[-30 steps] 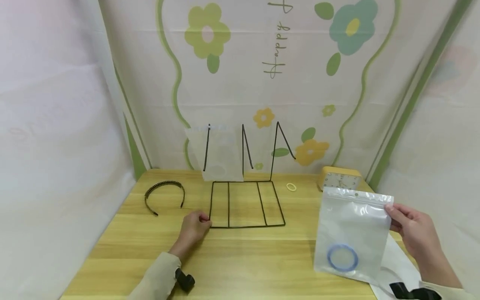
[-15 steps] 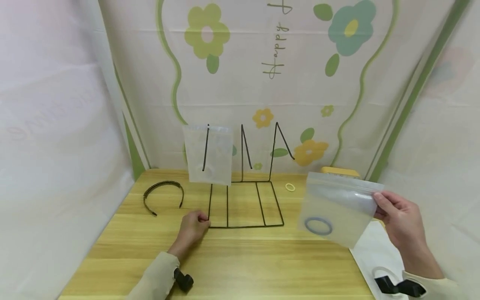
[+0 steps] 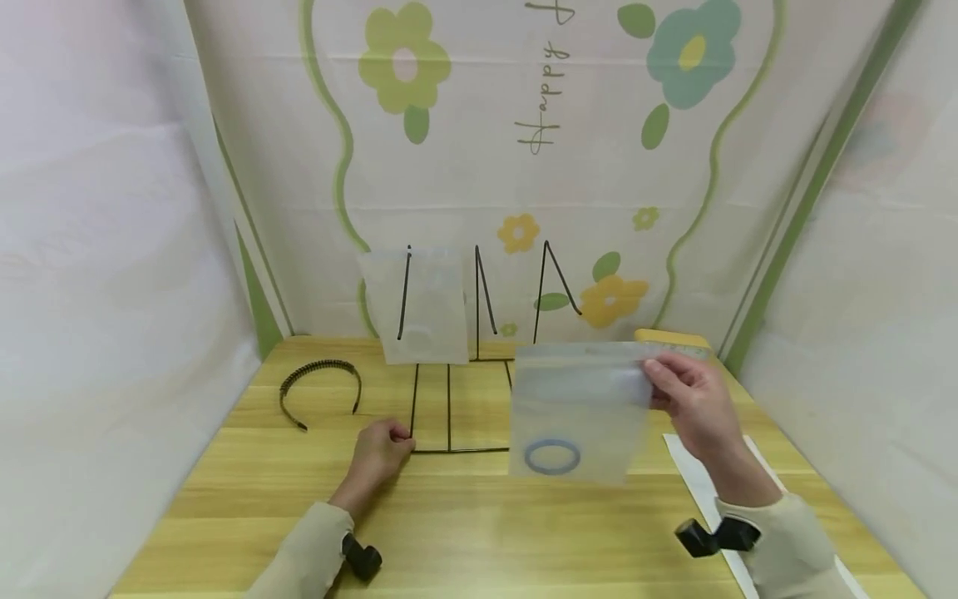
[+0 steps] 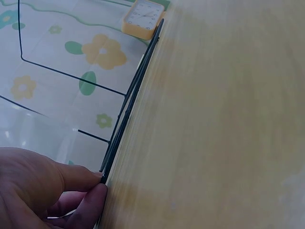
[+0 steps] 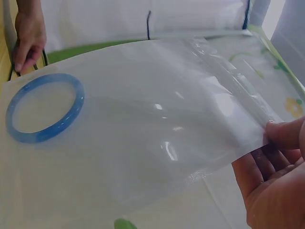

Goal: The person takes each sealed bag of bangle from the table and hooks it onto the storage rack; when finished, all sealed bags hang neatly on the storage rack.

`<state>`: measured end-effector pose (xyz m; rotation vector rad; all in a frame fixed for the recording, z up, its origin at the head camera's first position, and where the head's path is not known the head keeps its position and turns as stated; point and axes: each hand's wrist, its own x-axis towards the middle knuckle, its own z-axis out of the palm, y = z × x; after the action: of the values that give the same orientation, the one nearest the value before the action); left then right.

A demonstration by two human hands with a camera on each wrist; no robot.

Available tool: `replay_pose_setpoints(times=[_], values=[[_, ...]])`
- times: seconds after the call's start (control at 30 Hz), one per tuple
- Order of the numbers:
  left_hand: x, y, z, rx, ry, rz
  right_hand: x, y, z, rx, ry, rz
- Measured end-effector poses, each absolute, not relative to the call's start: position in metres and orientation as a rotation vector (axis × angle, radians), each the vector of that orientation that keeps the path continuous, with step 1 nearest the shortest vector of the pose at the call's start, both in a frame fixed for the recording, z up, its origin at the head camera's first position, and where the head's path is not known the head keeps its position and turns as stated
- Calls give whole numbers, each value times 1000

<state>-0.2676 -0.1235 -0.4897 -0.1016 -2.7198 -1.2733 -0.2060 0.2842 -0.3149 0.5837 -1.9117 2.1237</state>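
Note:
My right hand (image 3: 696, 403) pinches the top right corner of a clear zip bag (image 3: 599, 399) between thumb and fingers. Inside the bag's lower left lies a blue bangle (image 3: 552, 457), large in the right wrist view as well. The bag overlaps the right part of a black wire rack (image 3: 449, 408) in the head view. With thumb and finger my left hand (image 3: 377, 453) pinches the front left corner of that rack; the left wrist view shows the wire (image 4: 126, 114) between the fingertips. On the rack's left hook hangs another clear bag (image 3: 434, 308); the other two hooks are bare.
A dark braided headband (image 3: 318, 366) lies left of the rack. At the back right stands a yellow clock (image 4: 143, 18), partly hidden by the right hand in the head view. A white sheet (image 3: 699, 474) lies under the right forearm. A printed curtain closes the back.
My right hand has carried the bag with the bangle leftward from the table's right side to the rack's front. The hanging bag has swung on its hook. My left hand stays at the rack corner.

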Motion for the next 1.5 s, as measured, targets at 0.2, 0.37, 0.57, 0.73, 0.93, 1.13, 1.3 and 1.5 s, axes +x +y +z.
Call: replay_pose_setpoints(times=[0.2,0.37,0.57,0.73,0.93,1.13,1.3,1.5], values=[[-267,-122,-490,-69,-2728,-1304,-220,250,-308,661,-2055,2085],[-267,-119,-490,-61,-2730,-1299,-225,234,-303,685,-2100,2087],[-269,-117,-488,-105,-2715,-1288,-231,220,-300,674,-2123,2110],[-269,-121,-487,-99,-2719,-1268,-236,207,-295,699,-2133,2143],[-270,-126,-484,-61,-2719,-1246,-241,196,-288,732,-2136,2124],[-268,-126,-486,-61,-2717,-1279,-245,194,-295,714,-2133,2171],[-267,-125,-488,-80,-2708,-1264,-250,196,-302,648,-2176,2150],[-266,-124,-488,-93,-2702,-1264,-259,198,-307,569,-2201,2178]])
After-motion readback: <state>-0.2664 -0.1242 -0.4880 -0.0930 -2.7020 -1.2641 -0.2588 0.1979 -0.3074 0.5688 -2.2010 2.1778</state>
